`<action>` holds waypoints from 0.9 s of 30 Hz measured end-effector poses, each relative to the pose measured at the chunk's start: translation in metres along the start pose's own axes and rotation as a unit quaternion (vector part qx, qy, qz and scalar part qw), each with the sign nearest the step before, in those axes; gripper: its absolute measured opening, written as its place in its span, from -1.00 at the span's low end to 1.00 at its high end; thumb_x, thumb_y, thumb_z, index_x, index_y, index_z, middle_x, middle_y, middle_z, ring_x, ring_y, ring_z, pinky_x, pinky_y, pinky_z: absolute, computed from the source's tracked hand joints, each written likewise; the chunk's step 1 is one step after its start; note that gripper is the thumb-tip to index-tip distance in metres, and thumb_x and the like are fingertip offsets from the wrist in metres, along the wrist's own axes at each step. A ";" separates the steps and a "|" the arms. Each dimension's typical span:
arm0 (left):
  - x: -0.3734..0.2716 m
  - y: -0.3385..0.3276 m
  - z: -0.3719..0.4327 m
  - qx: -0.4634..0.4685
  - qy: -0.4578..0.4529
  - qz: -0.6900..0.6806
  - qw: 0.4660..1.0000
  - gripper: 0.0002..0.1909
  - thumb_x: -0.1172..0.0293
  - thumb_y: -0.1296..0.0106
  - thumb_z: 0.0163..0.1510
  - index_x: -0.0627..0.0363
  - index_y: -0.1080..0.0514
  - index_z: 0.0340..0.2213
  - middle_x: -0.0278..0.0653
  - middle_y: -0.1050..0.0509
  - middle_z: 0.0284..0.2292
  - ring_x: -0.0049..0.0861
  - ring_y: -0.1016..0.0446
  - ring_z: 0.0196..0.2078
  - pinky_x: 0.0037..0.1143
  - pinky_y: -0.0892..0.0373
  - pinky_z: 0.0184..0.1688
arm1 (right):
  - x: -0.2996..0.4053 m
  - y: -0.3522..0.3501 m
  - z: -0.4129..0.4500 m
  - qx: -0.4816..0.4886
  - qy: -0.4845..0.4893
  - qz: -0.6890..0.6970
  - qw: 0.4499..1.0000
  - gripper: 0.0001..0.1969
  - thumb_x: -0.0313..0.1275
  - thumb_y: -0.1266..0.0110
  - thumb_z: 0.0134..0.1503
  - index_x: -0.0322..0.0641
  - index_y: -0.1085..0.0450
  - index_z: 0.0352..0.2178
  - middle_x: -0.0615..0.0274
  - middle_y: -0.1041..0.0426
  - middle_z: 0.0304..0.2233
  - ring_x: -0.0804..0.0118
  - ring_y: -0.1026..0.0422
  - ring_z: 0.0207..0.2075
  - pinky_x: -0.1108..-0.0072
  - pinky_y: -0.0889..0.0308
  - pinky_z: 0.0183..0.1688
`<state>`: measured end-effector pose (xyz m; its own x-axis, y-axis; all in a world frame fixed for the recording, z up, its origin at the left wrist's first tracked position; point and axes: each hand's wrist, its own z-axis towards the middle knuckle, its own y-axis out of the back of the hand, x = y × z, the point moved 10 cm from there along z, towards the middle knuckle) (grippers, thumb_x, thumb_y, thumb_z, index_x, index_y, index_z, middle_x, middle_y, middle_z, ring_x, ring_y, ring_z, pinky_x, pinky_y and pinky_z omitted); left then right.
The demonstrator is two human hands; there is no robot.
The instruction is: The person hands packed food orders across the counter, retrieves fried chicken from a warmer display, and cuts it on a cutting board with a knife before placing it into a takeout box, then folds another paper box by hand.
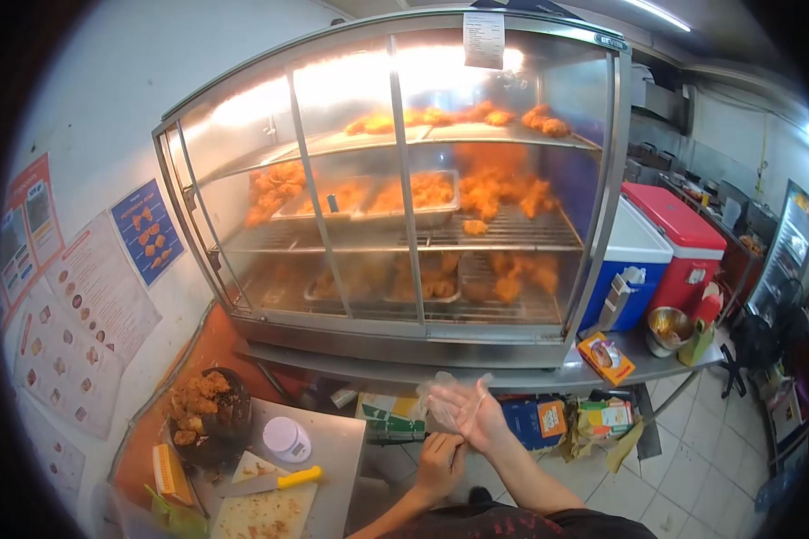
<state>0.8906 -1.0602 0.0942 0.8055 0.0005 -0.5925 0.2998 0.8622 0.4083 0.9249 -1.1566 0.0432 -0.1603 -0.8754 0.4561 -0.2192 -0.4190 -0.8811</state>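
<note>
My right hand [477, 419] is raised palm up with its fingers apart, in front of the lower edge of a heated glass display cabinet [404, 331]. A clear disposable plastic glove [445, 404] covers its fingers and part of the palm, loose at the tips. Just below, my left hand [439, 459] is bare and pinches the glove's cuff near the right wrist. Fried chicken pieces [482, 192] lie on the cabinet's wire racks, some in metal trays [438, 219]. The sliding glass doors are partly fogged.
At left, a steel table [340, 438] bears a cutting board [263, 515], a yellow-handled knife [270, 482], a kitchen scale [287, 439] and a dark bowl [239, 404] with fried chicken. Blue [620, 283] and red [687, 269] cooler boxes stand right of the cabinet, near a metal bowl [667, 331].
</note>
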 end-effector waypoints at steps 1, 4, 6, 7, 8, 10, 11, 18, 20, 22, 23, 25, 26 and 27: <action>0.002 -0.010 0.007 0.009 -0.016 0.005 1.000 -0.91 0.58 0.00 -0.19 0.25 -0.33 -0.53 -0.17 -0.36 -0.56 -0.27 -0.32 -0.48 -0.44 -0.23 -0.41 | 0.008 0.010 0.007 0.005 -0.003 -0.003 1.000 -0.37 -0.01 0.58 0.14 -0.41 -0.04 -0.05 -0.20 -0.14 -0.04 0.06 -0.21 -0.03 0.39 -0.18 0.00; 0.010 -0.039 0.023 0.023 -0.033 0.014 0.999 -0.90 0.57 0.01 -0.18 0.25 -0.33 -0.51 -0.18 -0.37 -0.53 -0.28 -0.33 -0.46 -0.43 -0.23 -0.38 | 0.029 0.035 0.018 -0.094 -0.033 -0.018 0.995 -0.39 0.06 0.44 0.09 -0.32 -0.01 -0.09 -0.21 -0.22 -0.12 -0.04 -0.21 -0.06 0.25 -0.16 -0.01; 0.016 -0.057 0.033 0.029 -0.034 0.015 0.999 -0.90 0.57 0.01 -0.18 0.25 -0.34 -0.50 -0.18 -0.37 -0.52 -0.28 -0.33 -0.44 -0.43 -0.23 -0.37 | 0.044 0.046 0.029 -0.089 -0.028 -0.019 0.995 -0.39 0.06 0.42 0.09 -0.22 0.03 -0.03 -0.17 -0.23 -0.13 -0.04 -0.20 -0.04 0.17 -0.14 -0.02; 0.019 -0.066 0.037 0.030 -0.032 0.006 0.999 -0.89 0.57 0.01 -0.18 0.24 -0.34 -0.49 -0.18 -0.38 -0.51 -0.29 -0.33 -0.43 -0.44 -0.23 -0.36 | 0.054 0.047 0.033 -0.087 -0.017 -0.015 0.996 -0.39 0.06 0.39 0.08 -0.13 0.07 0.02 -0.14 -0.25 -0.14 -0.04 -0.19 -0.03 0.09 -0.12 -0.03; 0.021 -0.073 0.041 0.031 -0.030 -0.004 0.999 -0.88 0.57 0.01 -0.18 0.23 -0.34 -0.48 -0.18 -0.38 -0.50 -0.29 -0.34 -0.43 -0.44 -0.23 -0.35 | 0.065 0.046 0.031 -0.081 -0.011 -0.028 0.996 -0.40 0.03 0.37 0.09 -0.05 0.18 0.06 -0.17 -0.04 0.00 -0.06 -0.03 0.07 0.01 -0.08 -0.04; 0.023 -0.082 0.050 0.023 -0.032 0.002 0.999 -0.88 0.57 0.00 -0.18 0.22 -0.35 -0.48 -0.18 -0.38 -0.50 -0.29 -0.34 -0.42 -0.44 -0.23 -0.36 | 0.075 0.051 0.034 -0.062 -0.022 -0.067 0.996 -0.37 0.05 0.37 0.08 0.02 0.27 0.08 -0.15 0.11 0.06 -0.12 0.05 0.09 -0.03 -0.04 -0.04; 0.024 -0.085 0.053 0.020 -0.036 0.006 0.999 -0.88 0.56 0.00 -0.18 0.21 -0.35 -0.48 -0.18 -0.38 -0.49 -0.29 -0.35 -0.42 -0.44 -0.24 -0.36 | 0.078 0.052 0.036 -0.046 -0.029 -0.103 0.993 -0.33 0.06 0.37 0.07 0.08 0.36 0.11 -0.13 0.26 0.12 -0.17 0.12 0.12 -0.08 0.00 -0.03; 0.030 -0.095 0.062 0.032 -0.037 -0.021 0.999 -0.87 0.56 -0.02 -0.20 0.20 -0.36 -0.48 -0.20 -0.39 -0.50 -0.31 -0.35 -0.44 -0.44 -0.24 -0.37 | 0.073 0.053 0.060 0.008 -0.073 0.215 0.974 -0.30 0.15 0.42 0.03 0.32 0.48 0.11 -0.03 0.48 0.16 -0.31 0.31 0.13 -0.09 0.13 0.01; 0.013 -0.098 0.062 0.056 -0.137 -0.047 0.988 -0.90 0.56 -0.01 -0.16 0.21 -0.35 -0.49 -0.19 -0.38 -0.54 -0.35 -0.36 -0.52 -0.49 -0.26 -0.46 | 0.078 0.035 0.067 0.087 -0.021 0.039 0.995 -0.26 0.20 0.51 0.01 0.22 0.53 0.12 0.07 0.46 0.17 -0.19 0.39 0.16 -0.01 0.21 0.07; 0.031 -0.098 0.067 0.052 -0.002 -0.123 0.991 -0.91 0.54 -0.01 -0.14 0.22 -0.34 -0.49 -0.18 -0.38 -0.58 -0.36 -0.36 -0.57 -0.50 -0.25 -0.53 | 0.074 0.046 0.077 0.107 -0.034 0.052 0.992 -0.23 0.23 0.51 -0.02 0.24 0.54 0.11 0.05 0.46 0.17 -0.18 0.36 0.16 0.03 0.21 0.08; 0.054 -0.102 0.066 0.048 0.135 -0.193 0.971 -0.92 0.53 0.00 -0.12 0.23 -0.34 -0.49 -0.18 -0.37 -0.61 -0.38 -0.36 -0.62 -0.52 -0.25 -0.59 | 0.071 0.047 0.080 0.128 -0.049 0.065 0.988 -0.20 0.27 0.50 -0.05 0.25 0.55 0.11 0.04 0.47 0.17 -0.18 0.34 0.16 0.07 0.20 0.09; 0.062 -0.088 0.082 0.011 0.172 -0.176 0.969 -0.92 0.53 0.01 -0.08 0.23 -0.32 -0.47 -0.20 -0.37 -0.64 -0.53 -0.35 -0.65 -0.56 -0.22 -0.63 | 0.072 0.035 0.079 0.096 0.014 -0.050 0.994 -0.18 0.28 0.48 -0.06 0.24 0.54 0.11 0.04 0.45 0.17 -0.10 0.30 0.16 0.14 0.16 0.09; 0.071 -0.076 0.087 -0.026 0.211 -0.159 0.964 -0.91 0.52 0.03 -0.05 0.23 -0.31 -0.44 -0.23 -0.38 -0.66 -0.69 -0.34 -0.68 -0.60 -0.20 -0.67 | 0.077 0.033 0.078 0.060 0.076 -0.163 0.982 -0.16 0.29 0.47 -0.07 0.22 0.54 0.12 0.05 0.43 0.17 -0.03 0.26 0.17 0.22 0.12 0.09; 0.075 -0.072 0.094 -0.026 0.211 -0.158 0.964 -0.91 0.52 0.03 -0.05 0.23 -0.31 -0.44 -0.23 -0.38 -0.66 -0.69 -0.34 -0.68 -0.60 -0.20 -0.67 | 0.070 0.033 0.083 0.060 0.076 -0.162 0.982 -0.16 0.29 0.47 -0.07 0.22 0.54 0.12 0.05 0.43 0.17 -0.03 0.26 0.17 0.22 0.12 0.09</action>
<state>0.9775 -1.1702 0.0860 0.3946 -0.0693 -0.9162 0.4617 0.8771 0.1325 0.9859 -1.2520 0.0357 -0.2444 -0.6497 0.7199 -0.1680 -0.7028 -0.6913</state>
